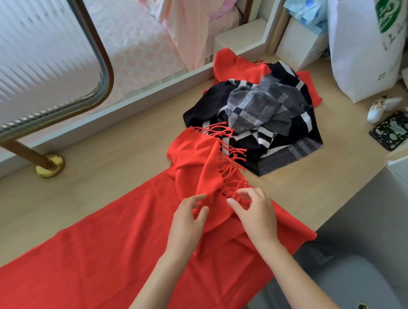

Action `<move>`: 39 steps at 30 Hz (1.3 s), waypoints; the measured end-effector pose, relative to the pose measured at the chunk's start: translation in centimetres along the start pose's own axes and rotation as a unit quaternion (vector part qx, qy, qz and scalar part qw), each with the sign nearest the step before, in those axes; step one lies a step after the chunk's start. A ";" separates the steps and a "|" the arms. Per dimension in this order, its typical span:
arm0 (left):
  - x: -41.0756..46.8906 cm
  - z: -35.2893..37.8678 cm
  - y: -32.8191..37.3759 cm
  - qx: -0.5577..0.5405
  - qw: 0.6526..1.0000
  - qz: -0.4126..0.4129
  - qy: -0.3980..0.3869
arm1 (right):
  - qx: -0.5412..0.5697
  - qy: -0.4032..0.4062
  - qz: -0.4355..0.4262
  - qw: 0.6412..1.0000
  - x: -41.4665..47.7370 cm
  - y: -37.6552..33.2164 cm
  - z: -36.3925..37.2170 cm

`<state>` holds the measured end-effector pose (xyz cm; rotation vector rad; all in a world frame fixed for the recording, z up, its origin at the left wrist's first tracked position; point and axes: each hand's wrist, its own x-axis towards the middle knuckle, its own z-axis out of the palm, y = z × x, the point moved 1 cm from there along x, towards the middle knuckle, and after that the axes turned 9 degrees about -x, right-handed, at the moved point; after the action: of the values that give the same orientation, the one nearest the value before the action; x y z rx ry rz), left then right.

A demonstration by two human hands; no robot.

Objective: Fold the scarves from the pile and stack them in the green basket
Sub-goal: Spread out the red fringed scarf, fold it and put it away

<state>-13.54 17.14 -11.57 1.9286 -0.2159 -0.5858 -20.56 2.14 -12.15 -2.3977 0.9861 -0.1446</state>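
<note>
Centre: left hand [188, 220] and right hand [256, 214] each pinched tasselled end of long red fringed scarf [96, 264], spread toward lower left on pale wooden ledge [99, 164]. I judged first fold barely begun; pile of black, white, grey scarves [256, 114] upper right waited; green basket unseen.

Matt red cloth scarf [107, 250] with fringe — pale wood-look tabletop [99, 164], polished brass rail [49, 164]

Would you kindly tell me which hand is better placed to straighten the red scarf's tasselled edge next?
Probably the right hand: its fingers curl right at the tassels of the red scarf, which trail up its side. The left hand grips plain fabric beside them.
</note>
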 end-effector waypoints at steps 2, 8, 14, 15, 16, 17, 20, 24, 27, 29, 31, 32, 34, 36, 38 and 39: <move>-0.1 0.1 -0.3 -0.006 1.000 -0.014 0.004 | -0.071 -0.041 0.009 0.997 0.8 -0.5 1.0; -0.7 -0.6 -0.3 -0.033 0.999 -0.009 0.023 | -0.105 -0.035 0.014 0.994 -0.7 -0.8 2.1; -1.6 -0.3 -0.6 -0.005 0.997 0.075 -0.033 | 0.047 0.008 -0.014 0.999 -2.4 -2.1 -0.1; -1.9 -0.1 -0.5 -0.005 0.995 0.089 -0.031 | 0.093 -0.016 -0.007 0.996 -2.6 -2.6 -0.4; -2.1 0.1 -0.4 -0.012 0.995 0.102 -0.020 | 0.140 -0.049 0.003 0.989 -2.7 -2.9 -0.7; -2.2 0.3 -0.1 -0.027 0.993 0.113 -0.001 | 0.177 -0.079 0.009 0.981 -2.8 -3.2 -0.8; -2.3 0.2 0.7 -0.101 0.986 0.112 0.065 | 0.212 -0.120 -0.013 0.970 -2.6 -3.7 -1.1; -1.9 -0.7 1.2 -0.109 0.985 0.100 0.088 | 0.195 -0.138 -0.047 0.970 -1.9 -4.4 -1.8; -1.8 -1.3 1.3 -0.120 0.983 0.082 0.108 | 0.234 -0.150 -0.055 0.959 -0.1 -4.2 -2.1; -2.0 -1.8 1.3 -0.154 0.979 0.054 0.123 | 0.211 -0.124 -0.086 0.966 1.9 -3.7 -2.3; -2.4 -2.4 1.4 -0.200 0.971 0.025 0.128 | 0.149 -0.104 -0.112 0.977 4.4 -3.2 -2.0; -2.6 -2.7 1.4 -0.220 0.966 0.016 0.132 | 0.117 -0.102 -0.119 0.981 5.6 -3.1 -1.6; -3.2 -3.4 1.5 -0.253 0.957 -0.001 0.142 | 0.060 -0.117 -0.145 0.981 7.8 -3.3 -0.6; -3.8 -4.1 1.6 -0.287 0.947 -0.013 0.147 | 0.009 -0.148 -0.186 0.971 9.5 -4.0 0.3; -4.4 -4.7 1.7 -0.321 0.935 -0.028 0.149 | -0.048 -0.170 -0.231 0.957 10.6 -5.1 0.9; -4.6 -4.7 1.7 -0.336 0.929 -0.039 0.148 | -0.078 -0.176 -0.252 0.948 11.0 -5.5 1.0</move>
<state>-14.98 22.11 -7.11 1.3296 0.2346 -0.3462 -8.88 -1.69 -11.27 -2.6492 0.2177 0.1811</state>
